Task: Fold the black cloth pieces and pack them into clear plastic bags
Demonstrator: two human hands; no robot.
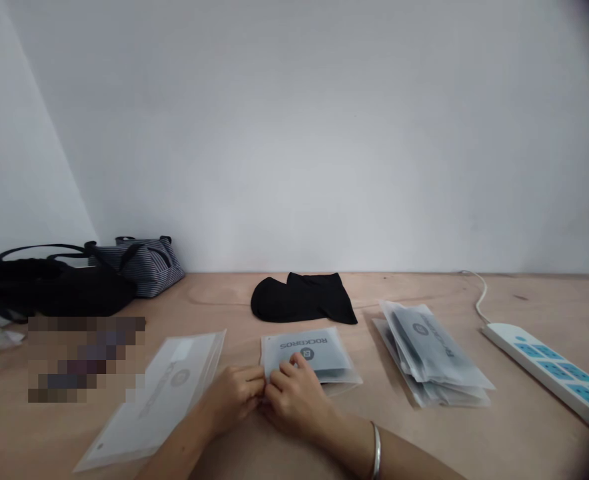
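Both of my hands meet at the near left edge of a frosted plastic zip bag (pixel 332 357) printed ROCKBROS, which lies on the table with something dark inside. My left hand (pixel 233 402) has its fingers bent and closed on the bag's edge. Pressed beside it, my right hand (pixel 297 403) is also closed there, a silver bangle on its wrist. My fingers hide the gripped edge. Left of my hands lies a flat, pale ROCKBROS bag (pixel 162 380). Beyond the held bag rests a folded black cloth piece (pixel 302 300).
On the right is a stack of filled frosted bags (pixel 434 353), beside a white power strip (pixel 549 367) with a cable. A striped bag (pixel 157 270) and a black bag (pixel 69 290) stand at the back left. A wall rises behind the wooden table (pixel 414 443).
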